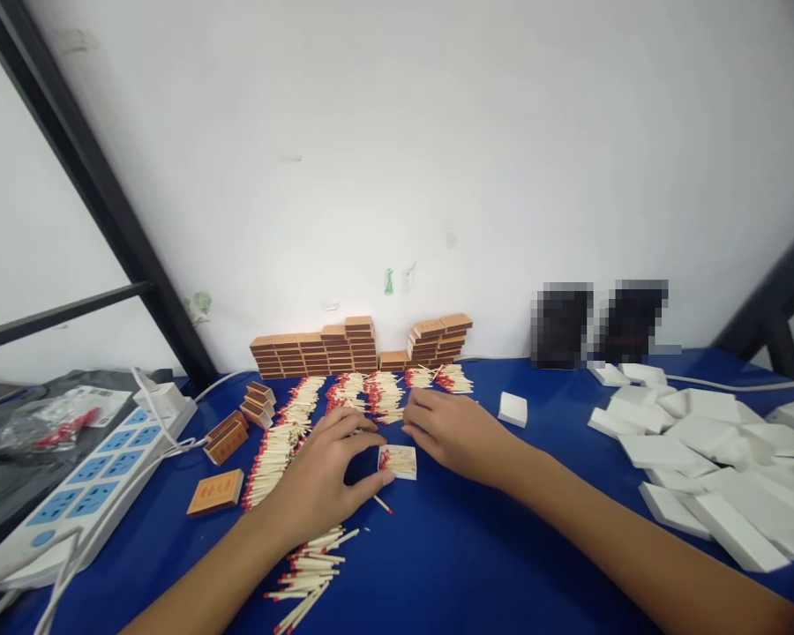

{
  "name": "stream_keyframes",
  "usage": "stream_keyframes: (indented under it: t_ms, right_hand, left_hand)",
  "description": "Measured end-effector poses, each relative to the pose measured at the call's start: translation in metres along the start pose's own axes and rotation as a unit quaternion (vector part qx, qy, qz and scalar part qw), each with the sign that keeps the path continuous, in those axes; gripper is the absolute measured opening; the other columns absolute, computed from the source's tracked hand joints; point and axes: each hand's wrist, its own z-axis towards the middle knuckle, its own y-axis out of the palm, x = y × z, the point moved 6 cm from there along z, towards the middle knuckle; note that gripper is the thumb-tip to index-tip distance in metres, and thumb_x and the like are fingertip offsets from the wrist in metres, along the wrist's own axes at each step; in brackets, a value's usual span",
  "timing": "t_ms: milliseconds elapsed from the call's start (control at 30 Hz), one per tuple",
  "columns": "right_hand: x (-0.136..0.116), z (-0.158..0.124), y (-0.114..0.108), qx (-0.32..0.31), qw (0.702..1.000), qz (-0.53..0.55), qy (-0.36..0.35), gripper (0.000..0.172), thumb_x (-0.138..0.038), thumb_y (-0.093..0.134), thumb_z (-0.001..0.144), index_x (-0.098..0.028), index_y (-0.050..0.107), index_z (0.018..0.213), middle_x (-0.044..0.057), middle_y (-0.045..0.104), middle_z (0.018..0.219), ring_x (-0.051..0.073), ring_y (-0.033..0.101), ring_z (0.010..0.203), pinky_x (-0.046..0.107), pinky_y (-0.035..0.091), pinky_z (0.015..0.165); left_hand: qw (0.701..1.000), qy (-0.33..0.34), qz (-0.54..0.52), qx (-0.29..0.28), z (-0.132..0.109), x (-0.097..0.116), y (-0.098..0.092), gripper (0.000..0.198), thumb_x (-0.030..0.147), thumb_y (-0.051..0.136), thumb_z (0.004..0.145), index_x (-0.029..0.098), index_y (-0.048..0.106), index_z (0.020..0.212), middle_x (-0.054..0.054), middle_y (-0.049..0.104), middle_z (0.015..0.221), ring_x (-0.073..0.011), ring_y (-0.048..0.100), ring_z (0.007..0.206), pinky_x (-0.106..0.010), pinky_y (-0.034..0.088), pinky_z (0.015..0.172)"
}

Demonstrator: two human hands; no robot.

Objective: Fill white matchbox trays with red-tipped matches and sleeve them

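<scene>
My left hand (327, 472) rests on the blue table (476, 538), thumb and fingers closed against the left side of a small white matchbox tray (398, 460) that holds several red-tipped matches. My right hand (453, 432) lies palm down just right of the tray, fingers curled over a row of loose matches (384, 395); what the fingers hold is hidden. One single match (383, 504) lies below the tray. More loose matches (308, 569) lie by my left wrist.
Stacked orange matchboxes (344, 348) line the wall, with a few more (225, 438) to the left. A power strip (99, 481) with cables lies at far left. White empty trays (715, 467) pile up at right; one white tray (513, 408) sits alone.
</scene>
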Motion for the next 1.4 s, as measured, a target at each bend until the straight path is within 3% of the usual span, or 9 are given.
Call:
stream_keyframes:
  t_ms: [233,567,1000,1167,1400]
  right_hand:
    - [-0.001,0.000,-0.001,-0.008,1.000,-0.003,0.004,0.019,-0.024,0.054,0.109,-0.016,0.070,0.108,0.009,0.068,0.107,0.019,0.066,0.090,0.031,0.042,0.070]
    - [0.008,0.001,-0.005,0.006,1.000,-0.005,0.009,0.021,-0.024,0.052,0.109,-0.016,0.071,0.104,0.008,0.068,0.103,0.018,0.064,0.086,0.031,0.041,0.069]
    - [0.024,-0.002,-0.015,0.033,0.999,-0.007,0.039,0.018,-0.023,0.053,0.108,-0.017,0.069,0.103,0.009,0.070,0.105,0.019,0.067,0.089,0.031,0.043,0.070]
    - [0.060,-0.009,-0.035,0.065,0.994,-0.002,0.083,0.020,-0.025,0.051,0.108,-0.018,0.069,0.101,0.008,0.072,0.102,0.020,0.068,0.089,0.031,0.045,0.075]
    - [0.151,-0.046,-0.071,0.146,0.961,-0.077,0.221,0.024,-0.028,0.048,0.104,-0.020,0.069,0.096,0.008,0.075,0.094,0.022,0.066,0.075,0.034,0.041,0.066]
  left_hand:
    - [1.000,0.002,0.009,0.001,0.000,0.001,0.000,0.040,0.042,0.079,0.096,0.025,0.071,0.132,-0.010,0.067,0.130,-0.0306,0.055,0.130,-0.051,0.049,0.113]
    - [1.000,0.002,-0.011,0.006,0.000,-0.002,-0.001,0.022,0.036,0.078,0.096,0.024,0.074,0.114,-0.008,0.069,0.121,-0.0283,0.059,0.123,-0.049,0.051,0.109]
    - [0.999,0.002,-0.030,0.031,0.000,-0.004,-0.004,0.021,0.031,0.081,0.093,0.024,0.072,0.110,-0.008,0.071,0.115,-0.0278,0.063,0.116,-0.047,0.056,0.103]
    - [0.999,-0.004,-0.039,0.024,-0.003,-0.003,-0.002,0.022,0.033,0.082,0.092,0.024,0.072,0.110,-0.007,0.070,0.118,-0.0275,0.061,0.119,-0.047,0.054,0.106]
    - [0.998,-0.013,-0.065,0.018,-0.003,-0.002,0.003,0.021,0.033,0.080,0.093,0.024,0.071,0.109,-0.008,0.071,0.115,-0.0277,0.063,0.115,-0.047,0.057,0.102]
